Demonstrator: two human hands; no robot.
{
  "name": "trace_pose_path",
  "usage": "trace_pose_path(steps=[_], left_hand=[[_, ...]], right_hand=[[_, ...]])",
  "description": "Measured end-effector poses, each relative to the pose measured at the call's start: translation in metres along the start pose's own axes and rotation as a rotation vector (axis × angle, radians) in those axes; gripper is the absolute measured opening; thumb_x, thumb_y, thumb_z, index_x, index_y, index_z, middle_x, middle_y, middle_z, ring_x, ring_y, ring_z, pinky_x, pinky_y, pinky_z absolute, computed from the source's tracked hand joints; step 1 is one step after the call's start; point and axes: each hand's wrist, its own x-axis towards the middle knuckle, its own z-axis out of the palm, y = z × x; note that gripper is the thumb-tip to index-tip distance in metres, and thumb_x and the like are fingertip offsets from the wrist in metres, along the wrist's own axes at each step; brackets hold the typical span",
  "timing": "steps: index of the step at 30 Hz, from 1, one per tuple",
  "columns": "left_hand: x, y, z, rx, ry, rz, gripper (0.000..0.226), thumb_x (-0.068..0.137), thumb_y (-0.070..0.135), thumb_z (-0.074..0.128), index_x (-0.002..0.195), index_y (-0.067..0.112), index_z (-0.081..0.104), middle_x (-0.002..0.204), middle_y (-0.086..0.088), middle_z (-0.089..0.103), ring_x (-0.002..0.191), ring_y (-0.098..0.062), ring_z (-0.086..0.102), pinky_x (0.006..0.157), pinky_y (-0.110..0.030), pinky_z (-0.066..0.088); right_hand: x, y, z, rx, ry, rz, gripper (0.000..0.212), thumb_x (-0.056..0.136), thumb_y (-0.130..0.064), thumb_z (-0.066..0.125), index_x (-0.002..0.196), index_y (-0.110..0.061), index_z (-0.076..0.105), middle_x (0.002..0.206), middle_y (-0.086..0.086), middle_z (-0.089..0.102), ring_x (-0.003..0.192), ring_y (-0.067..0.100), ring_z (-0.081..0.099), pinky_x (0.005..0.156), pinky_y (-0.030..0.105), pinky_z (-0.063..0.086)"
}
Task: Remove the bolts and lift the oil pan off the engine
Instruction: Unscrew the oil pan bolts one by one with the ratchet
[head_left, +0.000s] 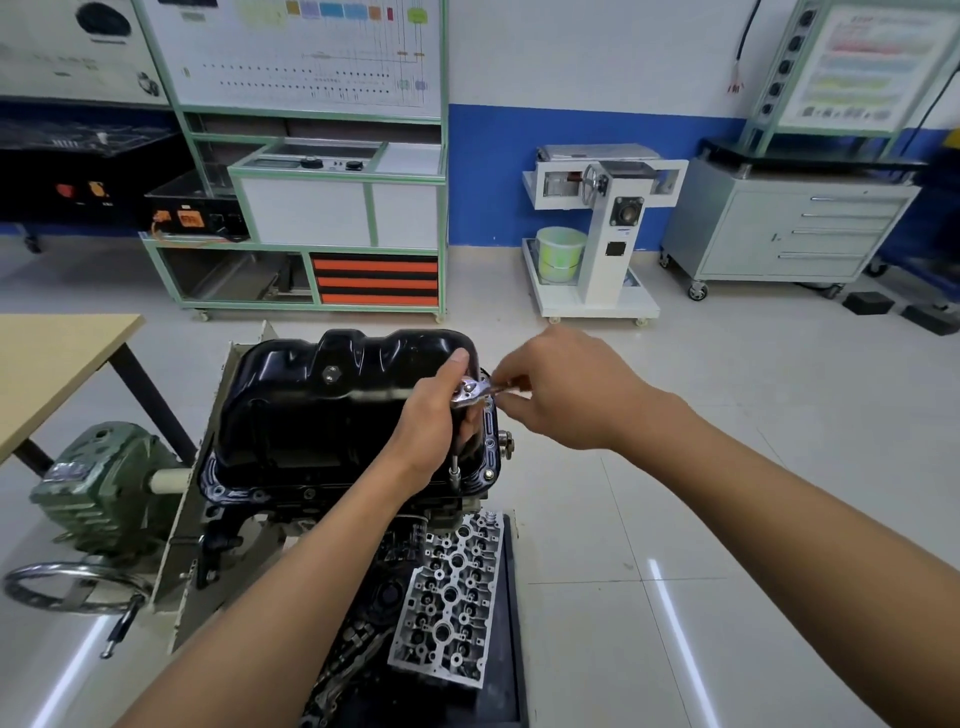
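At the right rim of the oil pan (322, 415) we unscrew bolts (488, 474), left hand (428, 423) and right hand (563, 389) with grip clamped on the ratchet (470, 391); next needs a handle swing.

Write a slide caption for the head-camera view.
The left hand steadies the ratchet wrench at the flange of the black oil pan while the right hand pinches its handle.

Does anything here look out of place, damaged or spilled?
Nothing spilled or broken shows. The oil pan sits level on the engine; the left hand and right hand hold a ratchet at its right edge. One oddity: a black cable on the back wall hangs with loose red wire ends.
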Motion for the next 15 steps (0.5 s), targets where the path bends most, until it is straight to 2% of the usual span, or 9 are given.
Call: trace_pose_path(steps=[3,4,6,9,12,15], left_hand=[[-0.001,-0.002,0.006,0.005,0.013,0.023,0.065,0.092,0.064,0.039,0.053,0.013,0.047,0.055,-0.011,0.041,0.054,-0.023,0.037,0.054,-0.03,0.033],[-0.001,-0.003,0.007,-0.011,0.018,0.016,0.062,0.091,0.064,0.04,0.054,0.015,0.046,0.054,-0.008,0.04,0.053,-0.02,0.036,0.054,-0.029,0.033],[-0.001,-0.005,0.009,-0.061,0.025,0.008,0.059,0.093,0.06,0.041,0.05,0.02,0.045,0.05,0.001,0.041,0.049,-0.012,0.037,0.052,-0.024,0.035],[-0.002,-0.007,0.004,-0.016,0.0,0.041,0.059,0.093,0.06,0.04,0.051,0.021,0.052,0.053,0.002,0.049,0.052,-0.01,0.044,0.054,-0.019,0.041],[-0.002,0.0,-0.003,0.013,-0.061,0.053,0.056,0.092,0.057,0.047,0.055,0.017,0.059,0.057,-0.008,0.057,0.06,-0.024,0.051,0.065,-0.032,0.043],[-0.004,0.004,-0.008,0.051,-0.194,0.074,0.053,0.089,0.055,0.052,0.056,0.015,0.061,0.055,-0.012,0.055,0.06,-0.029,0.05,0.064,-0.037,0.04]], right_hand=[[-0.013,-0.013,-0.003,0.144,-0.115,0.055,0.03,0.086,-0.047,0.067,0.068,-0.023,0.074,0.061,-0.007,0.065,0.062,0.01,0.06,0.056,0.03,0.047],[-0.016,-0.019,-0.002,0.203,-0.163,0.053,0.037,0.085,-0.046,0.07,0.058,-0.021,0.069,0.051,-0.009,0.06,0.05,0.006,0.054,0.05,0.028,0.042],[-0.02,-0.028,0.001,0.283,-0.214,0.048,0.046,0.086,-0.043,0.072,0.05,-0.017,0.061,0.041,-0.007,0.051,0.039,0.008,0.045,0.046,0.025,0.035],[-0.017,-0.025,-0.004,0.312,-0.211,0.052,0.036,0.085,-0.039,0.075,0.059,-0.014,0.071,0.048,-0.002,0.058,0.041,0.01,0.045,0.047,0.025,0.037],[-0.011,-0.014,-0.015,0.247,-0.22,0.042,0.019,0.084,-0.032,0.077,0.072,-0.017,0.079,0.062,-0.001,0.069,0.055,0.01,0.057,0.057,0.03,0.051],[-0.001,-0.007,-0.016,0.024,-0.192,0.0,0.009,0.086,-0.02,0.07,0.088,-0.019,0.079,0.08,0.005,0.073,0.077,0.024,0.065,0.07,0.041,0.057]])
